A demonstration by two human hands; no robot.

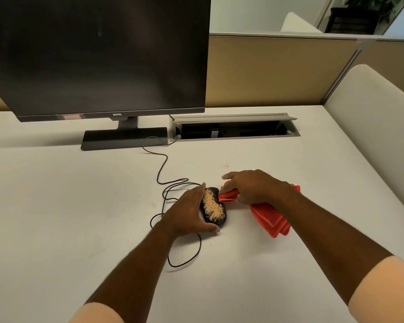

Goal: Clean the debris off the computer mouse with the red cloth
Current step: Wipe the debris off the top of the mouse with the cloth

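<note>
A black wired computer mouse (214, 207) lies on the white desk, its top covered with tan crumb-like debris. My left hand (188, 209) cups its left side, fingers along the mouse and thumb at its near end. My right hand (254, 186) is just right of the mouse, pinching a bunched fold of the red cloth (269, 216) whose front edge touches the mouse's upper right side. The rest of the cloth trails under my right wrist onto the desk.
The mouse cable (163, 173) loops left of and in front of the mouse and runs back to a cable hatch (236, 128). A dark monitor (98, 54) on its stand (124, 137) fills the back left. A beige partition stands behind and a padded panel to the right.
</note>
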